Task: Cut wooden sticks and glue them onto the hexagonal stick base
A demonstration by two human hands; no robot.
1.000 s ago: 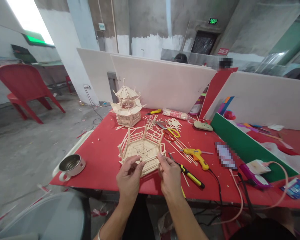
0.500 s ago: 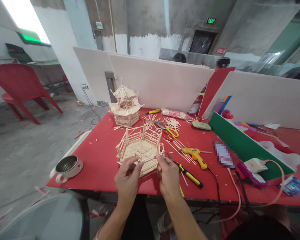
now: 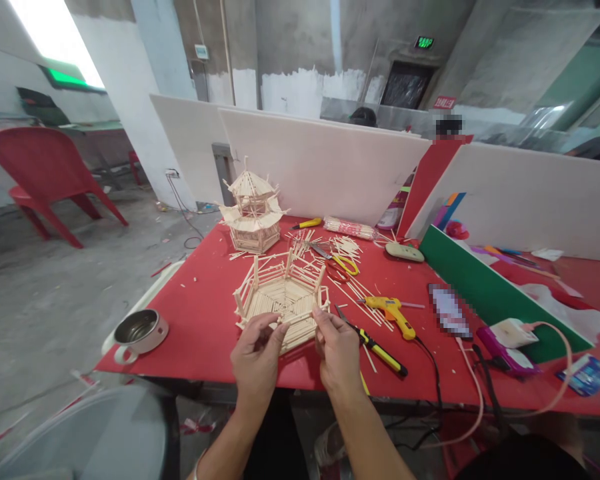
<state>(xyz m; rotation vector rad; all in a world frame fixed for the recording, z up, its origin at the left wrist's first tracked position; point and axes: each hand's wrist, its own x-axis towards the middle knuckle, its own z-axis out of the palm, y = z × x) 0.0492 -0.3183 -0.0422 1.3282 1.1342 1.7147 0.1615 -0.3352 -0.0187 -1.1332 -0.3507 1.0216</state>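
Between my two hands a thin wooden stick point(image 3: 301, 319) lies across the near side of a hexagonal stick base point(image 3: 264, 301). My left hand point(image 3: 254, 357) pinches its left end between thumb and fingers. At the right end, by the base's near right corner, my right hand point(image 3: 341, 353) is closed on the same stick. Short posts and railings of sticks stand around the base's other sides. My fingertips hide both stick ends, so I cannot tell whether they touch the posts. Behind the base stands a small stick pagoda point(image 3: 255, 217) with two roofs.
Right of the base lie a yellow glue gun point(image 3: 391, 313), a yellow-black utility knife point(image 3: 383, 353) and scissors point(image 3: 344, 264). Loose sticks point(image 3: 347, 248) are scattered behind. A metal cup point(image 3: 141, 332) stands at the table's left edge. Cables run off the front right.
The view has shifted very slightly. Both hands keep the same pinch on the stick, and the base has not visibly moved on the table.
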